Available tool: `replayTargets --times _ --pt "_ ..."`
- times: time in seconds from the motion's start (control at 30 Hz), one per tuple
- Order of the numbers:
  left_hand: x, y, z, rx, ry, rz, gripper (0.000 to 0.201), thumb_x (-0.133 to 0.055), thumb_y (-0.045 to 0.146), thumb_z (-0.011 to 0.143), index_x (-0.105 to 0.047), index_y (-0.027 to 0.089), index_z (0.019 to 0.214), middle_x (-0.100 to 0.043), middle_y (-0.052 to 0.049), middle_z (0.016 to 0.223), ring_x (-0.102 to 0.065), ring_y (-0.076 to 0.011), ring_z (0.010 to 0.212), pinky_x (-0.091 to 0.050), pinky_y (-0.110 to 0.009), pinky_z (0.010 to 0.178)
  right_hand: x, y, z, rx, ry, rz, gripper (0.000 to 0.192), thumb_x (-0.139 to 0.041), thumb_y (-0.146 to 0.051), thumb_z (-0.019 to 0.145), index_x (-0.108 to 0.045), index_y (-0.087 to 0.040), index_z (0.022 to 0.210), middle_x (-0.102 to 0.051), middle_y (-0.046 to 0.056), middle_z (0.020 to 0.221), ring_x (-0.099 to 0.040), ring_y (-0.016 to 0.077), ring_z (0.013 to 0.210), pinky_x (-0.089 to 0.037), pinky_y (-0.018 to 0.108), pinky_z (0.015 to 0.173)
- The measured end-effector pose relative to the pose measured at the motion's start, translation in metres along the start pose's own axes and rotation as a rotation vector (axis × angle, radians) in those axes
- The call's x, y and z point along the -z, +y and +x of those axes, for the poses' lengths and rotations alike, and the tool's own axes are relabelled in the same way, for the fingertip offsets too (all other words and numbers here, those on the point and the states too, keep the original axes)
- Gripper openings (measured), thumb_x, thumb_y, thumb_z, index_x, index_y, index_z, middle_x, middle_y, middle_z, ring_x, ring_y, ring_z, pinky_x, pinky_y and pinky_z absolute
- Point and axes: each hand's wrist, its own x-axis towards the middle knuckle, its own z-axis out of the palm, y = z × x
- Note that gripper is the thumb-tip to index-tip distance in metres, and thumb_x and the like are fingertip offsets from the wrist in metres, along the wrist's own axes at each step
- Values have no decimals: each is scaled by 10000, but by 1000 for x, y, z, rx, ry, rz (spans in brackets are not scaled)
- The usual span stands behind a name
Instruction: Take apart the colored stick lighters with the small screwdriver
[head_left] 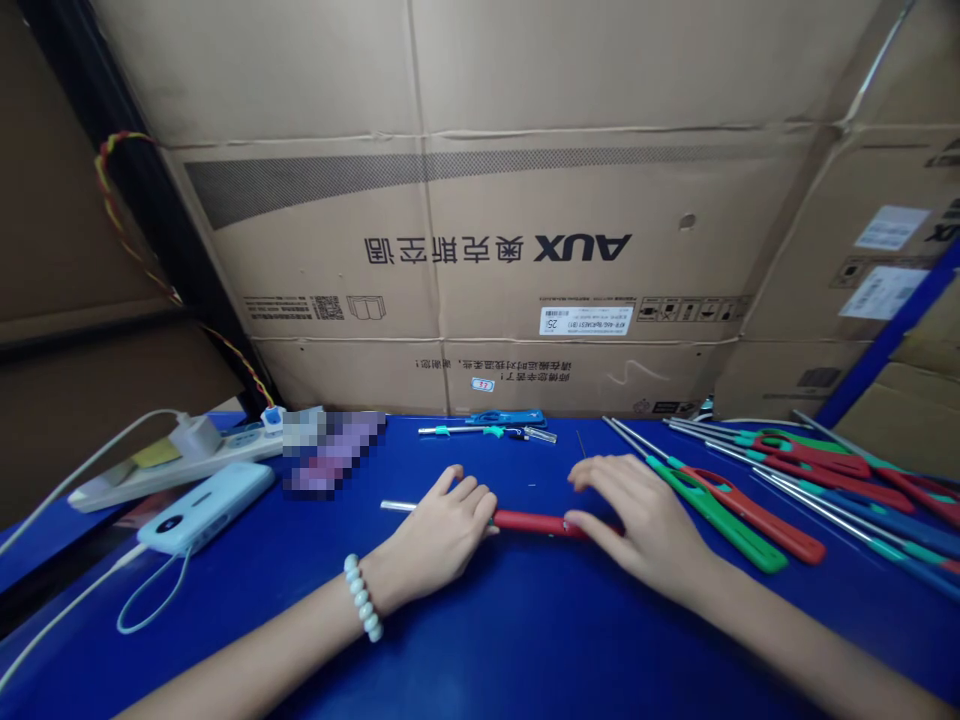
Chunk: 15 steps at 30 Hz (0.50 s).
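Observation:
A red long-nosed utility lighter (529, 522) lies crosswise on the blue table, its metal tube pointing left. My left hand (442, 525) is closed around its middle, hiding the trigger area. My right hand (637, 510) is at the handle end; the thumb touches the red handle while the other fingers stretch out above it, apart from the thumb. Beyond my hands lies a bare lighter core (465, 431) with a metal tube, teal pieces and a small clear part. Right behind it rests a blue lighter handle piece (510, 417).
Several lighters with green (724, 515), red and blue handles lie fanned out on the right. To the left are a light-blue power bank (206, 508) with a cable and a white power strip (180, 465). Printed cardboard (480, 200) walls the back. A blurred purple patch (337, 455) is beside the strip.

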Motion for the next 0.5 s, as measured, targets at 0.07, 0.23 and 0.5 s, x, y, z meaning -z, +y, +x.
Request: replayTargets --times 0.07,0.23,0.5 --pt "-4 -2 0 1 -15 -14 141 -381 206 970 -480 156 883 -549 -56 842 -489 -217 764 -317 -425 895 11 8 3 -21 110 -27 100 -522 -260 903 -521 -192 831 -653 82 948 -599 204 878 -416 336 783" --pt "-10 -3 0 -22 -45 -34 138 -389 202 964 -476 159 866 -552 -56 841 -486 -215 762 -306 -428 901 41 21 11 -17 352 -171 153 -558 -179 864 -502 -203 724 -673 65 931 -620 194 855 -418 363 815" --pt "-9 -5 -1 -4 -23 -89 145 -384 251 970 -479 171 894 -548 -51 877 -492 -210 809 -296 -419 916 93 26 16 -56 779 -411 174 -692 -181 750 -540 -206 670 -606 56 1250 -557 301 1140 -413 495 954"
